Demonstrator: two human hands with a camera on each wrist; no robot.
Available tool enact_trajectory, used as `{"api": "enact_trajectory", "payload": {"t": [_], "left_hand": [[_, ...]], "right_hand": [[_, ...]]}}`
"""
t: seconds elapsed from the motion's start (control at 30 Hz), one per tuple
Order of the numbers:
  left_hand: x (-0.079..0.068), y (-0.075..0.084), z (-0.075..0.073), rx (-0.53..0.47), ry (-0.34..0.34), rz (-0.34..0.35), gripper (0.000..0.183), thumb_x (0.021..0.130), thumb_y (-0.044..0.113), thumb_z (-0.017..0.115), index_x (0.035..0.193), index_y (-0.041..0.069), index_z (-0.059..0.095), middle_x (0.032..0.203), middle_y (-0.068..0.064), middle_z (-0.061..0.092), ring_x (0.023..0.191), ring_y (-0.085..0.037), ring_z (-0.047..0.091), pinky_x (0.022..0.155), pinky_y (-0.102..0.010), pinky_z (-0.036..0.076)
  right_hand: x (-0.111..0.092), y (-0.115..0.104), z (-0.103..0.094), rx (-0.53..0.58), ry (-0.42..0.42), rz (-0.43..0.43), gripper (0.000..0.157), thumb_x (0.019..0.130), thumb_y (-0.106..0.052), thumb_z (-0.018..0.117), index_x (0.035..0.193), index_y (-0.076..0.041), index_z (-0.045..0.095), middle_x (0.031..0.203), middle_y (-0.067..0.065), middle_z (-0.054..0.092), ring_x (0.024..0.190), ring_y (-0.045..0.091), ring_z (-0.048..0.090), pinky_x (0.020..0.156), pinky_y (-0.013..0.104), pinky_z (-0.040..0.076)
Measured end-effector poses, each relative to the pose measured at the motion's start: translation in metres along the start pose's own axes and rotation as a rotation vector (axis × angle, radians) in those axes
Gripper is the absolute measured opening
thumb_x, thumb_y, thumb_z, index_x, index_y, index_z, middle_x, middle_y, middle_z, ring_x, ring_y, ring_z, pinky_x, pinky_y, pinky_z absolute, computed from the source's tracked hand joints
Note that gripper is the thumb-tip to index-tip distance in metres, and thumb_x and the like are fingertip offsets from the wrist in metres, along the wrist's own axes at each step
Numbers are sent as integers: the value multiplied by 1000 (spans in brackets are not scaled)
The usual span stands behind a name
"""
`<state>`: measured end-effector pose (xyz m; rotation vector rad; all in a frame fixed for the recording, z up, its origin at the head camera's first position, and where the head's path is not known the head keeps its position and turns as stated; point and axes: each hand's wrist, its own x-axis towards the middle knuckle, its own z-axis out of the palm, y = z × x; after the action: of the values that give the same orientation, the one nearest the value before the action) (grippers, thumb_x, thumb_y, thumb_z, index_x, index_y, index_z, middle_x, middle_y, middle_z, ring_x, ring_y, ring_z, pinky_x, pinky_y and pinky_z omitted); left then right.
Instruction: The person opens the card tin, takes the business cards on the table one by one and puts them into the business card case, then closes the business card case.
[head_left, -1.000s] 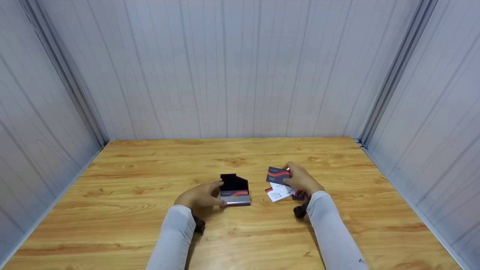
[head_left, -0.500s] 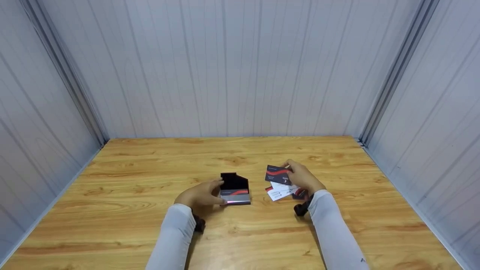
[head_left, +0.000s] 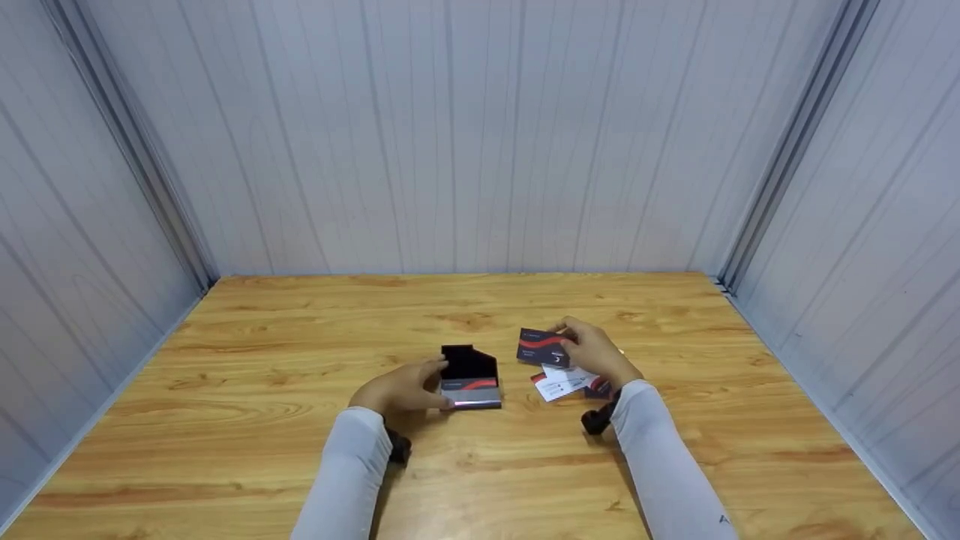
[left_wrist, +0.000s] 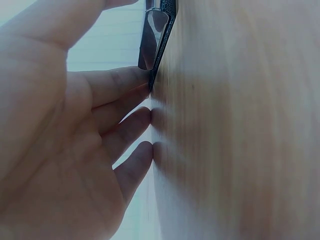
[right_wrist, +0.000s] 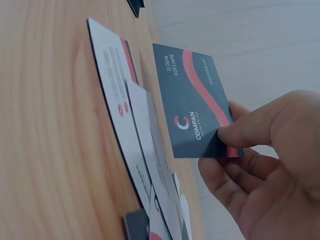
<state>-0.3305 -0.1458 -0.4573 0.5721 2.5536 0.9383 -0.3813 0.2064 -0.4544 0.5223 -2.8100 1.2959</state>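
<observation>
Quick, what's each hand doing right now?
Left hand: holding an open, rectangular black-and-silver case by its edge.
Right hand: pinching a dark rectangular card with a red stripe.

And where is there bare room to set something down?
The wooden table is bare left of the left hand, right of the right hand, and along the back wall. Crowded: the loose cards overlap below the held card; only a narrow gap separates them from the card case.

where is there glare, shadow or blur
Head view: a bright glint on the card case; left wrist: pale glare behind the left hand, whose fingers throw soft shadows on the table; right wrist: smallest print on the held card is blurred.
</observation>
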Motion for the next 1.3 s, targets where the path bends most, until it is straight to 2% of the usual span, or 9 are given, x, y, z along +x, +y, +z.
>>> {"api": "enact_trajectory", "payload": {"t": [0.17,0.5,0.7,1.0,1.17,1.3], "left_hand": [[0,1,-1,5,3,-3,86,91,40,75,159,13,30,164,-10,22,149,-32,20,117,-53,22],[-1,1,0,22,7,-19,87,90,42,75,159,14,31,164,-10,23,150,-32,20,118,-52,20],[0,2,0,22,-2,-7,84,92,37,75,159,11,31,164,-14,22,150,-34,19,118,-53,21],[3,2,0,14,8,-38,85,91,40,75,159,16,31,163,-11,24,150,-33,19,118,-53,21],[5,2,0,-16,22,-20,84,89,37,77,158,14,35,160,-11,31,147,-31,25,117,-52,22],[5,2,0,-55,29,1,81,88,34,80,155,14,40,157,-9,38,145,-30,30,117,-51,22]], "right_hand": [[2,-8,9,1,-28,-59,24,101,-4,56,122,-11,67,113,11,69,97,23,64,80,39,52],[4,-26,31,27,-8,-207,20,100,-5,61,118,-9,69,102,5,70,79,19,63,71,35,53],[3,-37,44,65,42,-264,19,97,-5,65,116,-7,71,107,5,72,90,18,66,78,35,55],[3,-49,63,69,32,-274,18,98,-9,66,114,-12,73,107,-2,73,90,14,67,78,34,56],[4,-53,72,47,40,-296,22,98,-3,64,116,-10,74,109,1,73,92,15,68,80,34,56],[4,-54,75,39,8,-299,25,99,-1,62,120,-8,74,111,1,72,96,17,68,82,35,56]]}}
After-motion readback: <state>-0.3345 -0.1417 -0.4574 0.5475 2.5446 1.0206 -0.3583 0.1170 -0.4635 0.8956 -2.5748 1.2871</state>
